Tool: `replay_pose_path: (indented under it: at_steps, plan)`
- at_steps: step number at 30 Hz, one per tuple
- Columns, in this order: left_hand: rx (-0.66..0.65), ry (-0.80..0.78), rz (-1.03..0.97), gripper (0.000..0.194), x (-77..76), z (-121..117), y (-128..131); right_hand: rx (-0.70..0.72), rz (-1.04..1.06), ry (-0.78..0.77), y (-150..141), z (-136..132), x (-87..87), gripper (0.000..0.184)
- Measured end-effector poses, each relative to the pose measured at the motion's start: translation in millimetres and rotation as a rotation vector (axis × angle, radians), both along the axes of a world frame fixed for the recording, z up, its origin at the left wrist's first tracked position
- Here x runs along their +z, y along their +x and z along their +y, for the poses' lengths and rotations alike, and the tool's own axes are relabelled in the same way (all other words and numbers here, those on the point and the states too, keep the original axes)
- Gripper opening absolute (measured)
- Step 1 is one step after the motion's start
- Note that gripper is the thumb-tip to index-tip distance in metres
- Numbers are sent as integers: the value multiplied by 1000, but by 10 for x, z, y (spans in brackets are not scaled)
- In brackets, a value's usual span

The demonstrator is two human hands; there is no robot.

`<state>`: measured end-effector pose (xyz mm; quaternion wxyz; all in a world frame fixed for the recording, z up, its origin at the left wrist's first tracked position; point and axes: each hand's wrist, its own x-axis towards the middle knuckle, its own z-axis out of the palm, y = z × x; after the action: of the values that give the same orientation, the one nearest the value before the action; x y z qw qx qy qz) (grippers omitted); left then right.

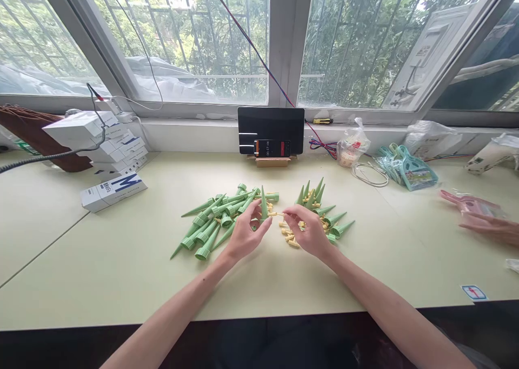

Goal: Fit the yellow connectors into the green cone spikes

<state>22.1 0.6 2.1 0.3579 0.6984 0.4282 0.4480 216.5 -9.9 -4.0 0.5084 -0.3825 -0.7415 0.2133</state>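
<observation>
My left hand point(248, 232) is closed on a green watering spike point(264, 204) that stands tip up between its fingers. A small yellow valve piece point(273, 213) juts from its side toward the right. My right hand point(307, 228) pinches the thin outer end of that yellow piece. Left of my hands lies a heap of green spikes point(206, 231) with ribbed caps. Under and beyond my right hand are several loose yellow valve pieces point(292, 241) and more green spikes point(334, 218), some upright, some lying down.
A phone with a timer point(271, 148) leans on a black screen point(271, 121) at the back. White boxes point(114, 190) stand at left. Teal clips point(409, 166), a bagged cup point(352, 144) and a coiled cable point(370, 175) are back right. Another person's hand point(492, 228) touches a pink packaged item point(472, 202).
</observation>
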Motion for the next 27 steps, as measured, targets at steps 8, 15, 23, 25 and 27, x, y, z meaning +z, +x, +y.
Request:
replay_pose_path:
  at_steps: [8,15,23,25,27]
  plan:
    - [-5,95,96,44,-27,-13,-6,53,-14,-33,3,4,-12,12]
    - [-39,93,67,43,-26,-25,-1,96,2,-45,-4,17,-28,10]
    - [-98,-23,-64,38,-33,-22,8,104,-6,-39,-7,22,-27,9]
    - [-123,-58,-115,37,-36,-16,9,105,-11,-37,-7,22,-29,9]
    - [-149,-91,-174,36,-35,-7,11,105,-17,-38,-5,23,-34,9]
